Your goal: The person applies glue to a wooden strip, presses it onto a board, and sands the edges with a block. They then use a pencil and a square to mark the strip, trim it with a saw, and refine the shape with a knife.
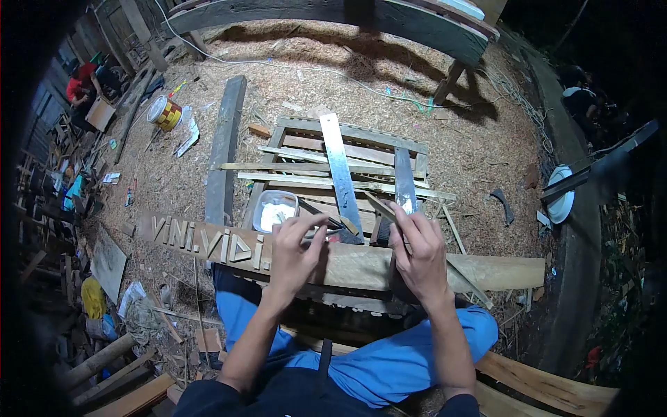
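Observation:
A long wooden board (361, 266) lies crosswise before my knees, with raised wooden letters (208, 244) reading "VINI.VIDI." along its left part. My left hand (295, 254) is over the board just right of the letters, fingers curled in a pinch; what sits between them is too small to make out. In my right hand (420, 257) is a thin wooden strip (469, 283), slanting from upper left to lower right across the board. Behind the left hand stands a square plastic tub (274, 210) of white stuff. A brush-like tool (349, 225) lies near the tub.
A slatted wooden frame (354, 132) carries loose strips, a long metal straightedge (337, 160) and a wide blade (404, 181). A dark beam (226, 149) lies left of it. Beyond are a yellow-red bucket (165, 113), a heavy bench (333, 24) and a seated person (83, 90).

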The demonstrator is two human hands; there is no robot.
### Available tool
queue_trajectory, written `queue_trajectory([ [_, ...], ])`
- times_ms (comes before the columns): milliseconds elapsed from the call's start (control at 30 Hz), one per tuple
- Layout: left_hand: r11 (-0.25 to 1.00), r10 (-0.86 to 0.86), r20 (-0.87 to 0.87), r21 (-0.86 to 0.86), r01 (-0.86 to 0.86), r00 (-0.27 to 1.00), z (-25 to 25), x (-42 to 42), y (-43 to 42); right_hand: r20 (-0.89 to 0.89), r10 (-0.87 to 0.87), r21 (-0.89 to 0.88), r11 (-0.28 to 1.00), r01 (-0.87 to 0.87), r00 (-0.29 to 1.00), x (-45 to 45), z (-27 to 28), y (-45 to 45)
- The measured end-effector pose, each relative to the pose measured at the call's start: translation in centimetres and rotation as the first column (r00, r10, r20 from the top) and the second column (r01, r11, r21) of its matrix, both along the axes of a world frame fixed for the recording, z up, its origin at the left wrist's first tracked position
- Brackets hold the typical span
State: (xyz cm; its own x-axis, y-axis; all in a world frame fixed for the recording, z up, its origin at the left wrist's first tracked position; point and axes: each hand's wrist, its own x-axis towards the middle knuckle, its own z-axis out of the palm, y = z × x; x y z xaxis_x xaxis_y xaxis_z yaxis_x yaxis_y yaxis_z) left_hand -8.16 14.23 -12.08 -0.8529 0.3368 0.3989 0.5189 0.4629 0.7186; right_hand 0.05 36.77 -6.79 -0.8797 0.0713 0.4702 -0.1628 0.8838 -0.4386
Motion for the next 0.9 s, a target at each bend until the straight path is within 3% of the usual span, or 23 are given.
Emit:
queue_trajectory([
  [133,0.994,-0.004,0.171,0.104,-0.014,0.985,1.5,2.0,-1.1,-0.014,0.033,0.045,0.998,-0.033,0.999,-0.6,2.5,-0.1],
  [200,0.992,-0.020,0.156,0.129,0.000,0.988,2.8,1.9,-1.6,0.040,0.040,0.038,0.998,-0.041,0.998,-0.9,4.6,-0.8],
  [300,0.985,-0.100,0.085,0.148,0.087,0.991,5.2,1.3,-1.3,0.008,0.083,-0.176,0.981,-0.080,0.997,-2.0,6.5,-3.0],
  [367,0.921,-0.219,0.137,0.357,0.158,0.966,6.8,0.8,-0.6,0.007,0.079,-0.208,0.975,-0.076,0.997,-2.5,7.6,-4.2],
  [467,0.846,-0.353,0.240,0.495,0.198,0.904,9.4,0.6,0.6,0.063,0.052,-0.298,0.954,-0.031,0.997,-2.9,8.2,-5.6],
  [533,0.841,-0.394,0.238,0.482,0.245,0.888,9.4,0.6,1.2,0.071,0.007,-0.649,0.760,0.041,0.997,-2.9,8.0,-6.6],
  [600,0.790,-0.452,0.263,0.561,0.246,0.852,9.4,1.3,1.9,0.040,-0.014,-0.652,0.757,0.036,0.999,-2.4,6.8,-6.8],
  [667,0.807,-0.458,0.290,0.532,0.256,0.840,8.9,2.1,2.1,0.026,-0.026,-0.817,0.576,0.036,0.999,-1.7,5.2,-7.0],
  [700,0.801,-0.453,0.242,0.533,0.272,0.858,8.0,2.4,2.4,0.033,-0.028,-0.839,0.543,0.043,0.999,-1.1,5.3,-7.4],
  [733,0.797,-0.446,0.196,0.532,0.288,0.873,7.6,2.6,2.5,0.085,-0.045,-0.850,0.518,0.096,0.995,-0.7,3.8,-6.9],
  [800,0.825,-0.463,0.284,0.485,0.291,0.840,7.3,3.2,2.3,0.032,-0.134,-0.598,0.791,0.127,0.990,0.3,2.3,-5.8],
  [833,0.852,-0.462,0.370,0.437,0.288,0.806,7.3,3.5,2.1,0.031,-0.147,-0.605,0.784,0.136,0.989,1.2,1.8,-5.7],
  [900,0.847,-0.481,0.362,0.426,0.317,0.799,4.9,3.6,2.3,0.185,-0.276,-0.525,0.783,0.332,0.943,2.9,1.0,-5.9],
])
